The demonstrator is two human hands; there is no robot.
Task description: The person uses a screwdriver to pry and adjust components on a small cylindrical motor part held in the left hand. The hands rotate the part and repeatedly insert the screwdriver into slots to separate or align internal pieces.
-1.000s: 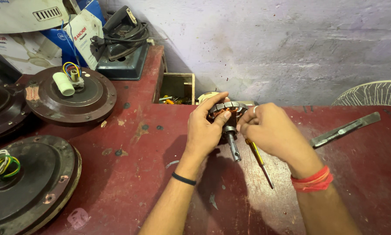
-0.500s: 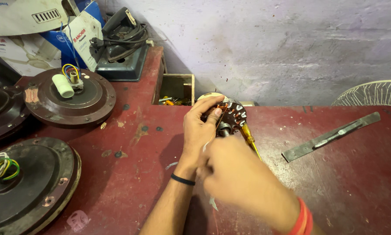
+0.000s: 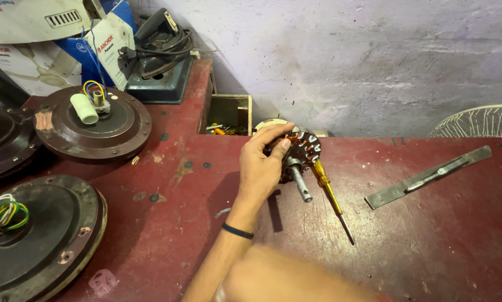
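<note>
My left hand point(image 3: 259, 168) grips a fan motor stator point(image 3: 305, 147) with copper windings, holding it upright on the red table point(image 3: 418, 246). Its steel shaft point(image 3: 299, 184) points toward me. My thumb and fingers wrap the stator's left and top edge. A yellow-handled screwdriver point(image 3: 330, 196) lies on the table just right of the shaft, tip toward me, with nothing holding it. A blurred patch of skin at the bottom edge is my right hand or forearm point(image 3: 287, 279), pulled back near me. Its fingers cannot be made out.
Two dark round fan motor housings point(image 3: 94, 126) point(image 3: 38, 235) with coloured wires sit at left. A clothes iron point(image 3: 158, 47) rests on a box at the back. A small wooden parts box point(image 3: 228, 114) stands by the wall. A flat metal bar point(image 3: 429, 176) lies right. A fan guard point(image 3: 480, 120) is at far right.
My right hand let go of the screwdriver and drew back toward me to the bottom edge. The screwdriver now lies on the table. My left hand still holds the stator.
</note>
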